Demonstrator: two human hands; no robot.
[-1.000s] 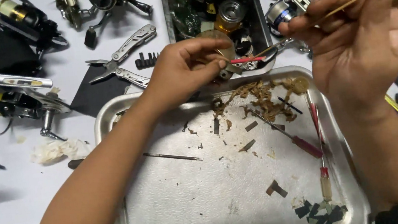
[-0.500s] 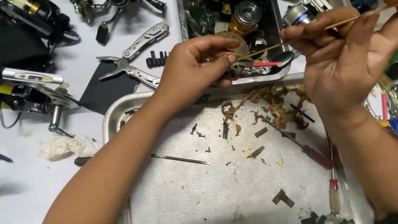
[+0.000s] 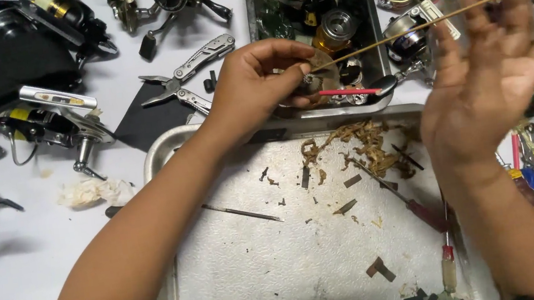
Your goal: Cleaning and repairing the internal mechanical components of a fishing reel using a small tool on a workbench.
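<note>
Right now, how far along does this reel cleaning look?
Done: brownish debris and dark scraps already lie in the metal tray. In hand: the left hand pinches a small round part while the right hand, blurred, holds a thin wooden stick reaching to it. Left: several reels on the table and loose parts in the back tray sit unassembled.

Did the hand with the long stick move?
Yes. The right hand holding the thin stick has swung outward to the right, away from the metal tray.
</note>
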